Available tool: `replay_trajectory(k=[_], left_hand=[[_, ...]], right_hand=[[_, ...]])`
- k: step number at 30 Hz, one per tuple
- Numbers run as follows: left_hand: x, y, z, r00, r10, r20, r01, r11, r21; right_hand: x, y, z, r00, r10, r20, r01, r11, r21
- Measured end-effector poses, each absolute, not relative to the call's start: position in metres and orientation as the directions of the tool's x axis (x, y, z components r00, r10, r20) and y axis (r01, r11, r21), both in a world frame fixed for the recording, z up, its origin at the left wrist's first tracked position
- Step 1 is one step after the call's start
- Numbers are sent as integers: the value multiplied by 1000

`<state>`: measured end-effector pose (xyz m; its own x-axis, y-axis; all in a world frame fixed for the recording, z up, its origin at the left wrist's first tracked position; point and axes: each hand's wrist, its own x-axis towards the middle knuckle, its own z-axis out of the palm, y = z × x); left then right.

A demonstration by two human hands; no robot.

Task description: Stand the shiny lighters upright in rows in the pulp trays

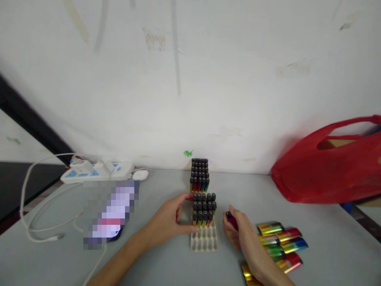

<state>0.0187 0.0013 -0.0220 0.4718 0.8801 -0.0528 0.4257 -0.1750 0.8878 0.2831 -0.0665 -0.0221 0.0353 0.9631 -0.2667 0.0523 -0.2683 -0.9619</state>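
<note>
A pale tray (204, 243) with rows of slots stands at the middle of the table. Several black-capped, coloured tubes (204, 205) stand upright in its far rows; the near slots hold nothing. My left hand (171, 216) grips the tray's left side, thumb near the front tubes and fingers at the back. To the right of the tray, my right hand (238, 230) is closed round a dark-capped reddish tube (231, 219), mostly hidden by the fingers. Behind the tray, close to the wall, is another block of black-capped tubes (199, 172).
Shiny coloured packs (285, 248) lie right of my right hand. A red bag (324, 171) stands at the back right. On the left are a phone (114, 210), a white power strip (98, 171), cables and a small white case (140, 174). A wall (226, 99) rises behind.
</note>
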Motion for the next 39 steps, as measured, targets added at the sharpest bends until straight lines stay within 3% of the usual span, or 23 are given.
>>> replay_trajectory(k=[3, 6, 14, 21, 30, 34, 39], left_hand=[[19, 1, -23, 468, 882, -55, 424, -170, 889], [19, 1, -24, 467, 883, -56, 423, -167, 891], [18, 2, -24, 471, 879, -66, 427, -163, 889], [19, 2, -21, 473, 879, -57, 434, -176, 884], [20, 0, -20, 474, 879, -51, 440, -186, 879], [20, 1, -19, 477, 878, -43, 429, -191, 883], [19, 1, -20, 477, 878, -42, 425, -189, 885]], right_hand=[[282, -64, -21, 5, 962, -274, 3, -274, -962], [281, -68, -15, 57, 985, -161, 19, -162, -987], [284, -69, -2, 97, 981, 166, 282, 132, -950], [291, -69, 2, 69, 981, 183, 273, 158, -949], [289, -72, 1, -150, 831, 535, 513, 528, -676], [288, -71, 0, -188, 804, 565, 552, 562, -616], [290, -72, 4, -200, 815, 543, 554, 552, -624]])
